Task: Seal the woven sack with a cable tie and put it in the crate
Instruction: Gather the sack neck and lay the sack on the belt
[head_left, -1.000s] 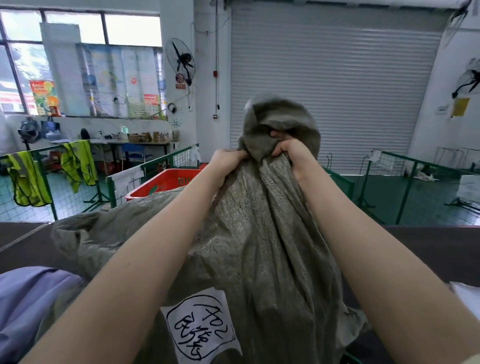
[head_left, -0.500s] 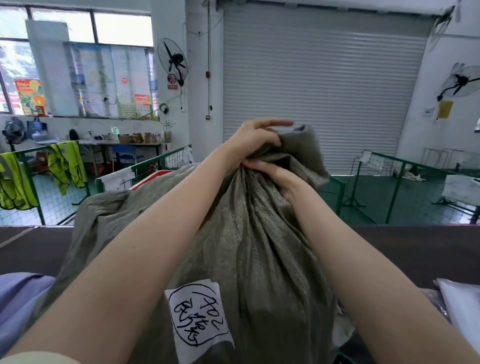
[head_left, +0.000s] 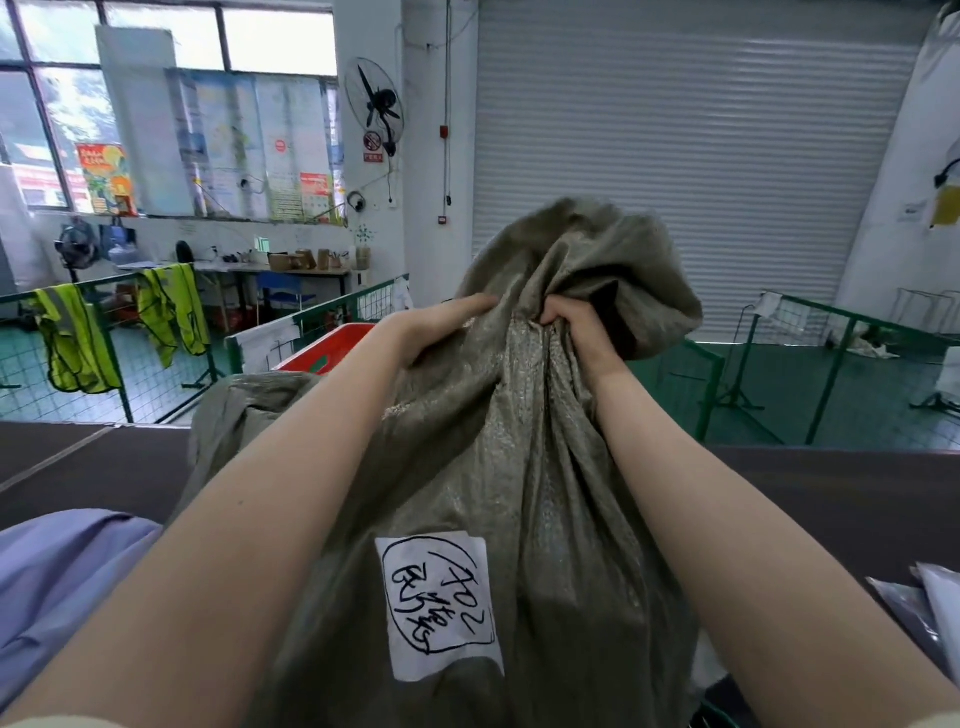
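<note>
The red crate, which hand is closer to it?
Left. The left hand grips the sack just right of the crate; the right hand grips the neck farther right.

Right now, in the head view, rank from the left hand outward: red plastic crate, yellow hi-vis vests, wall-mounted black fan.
From the left hand:
1. Red plastic crate, just beyond, lower left.
2. Wall-mounted black fan, high above.
3. Yellow hi-vis vests, far left on the fence.

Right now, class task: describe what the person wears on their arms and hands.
Nothing shows on the left hand or right hand: no gloves, rings or watch. Both forearms are bare; a pale sleeve edge appears at bottom left.
</note>
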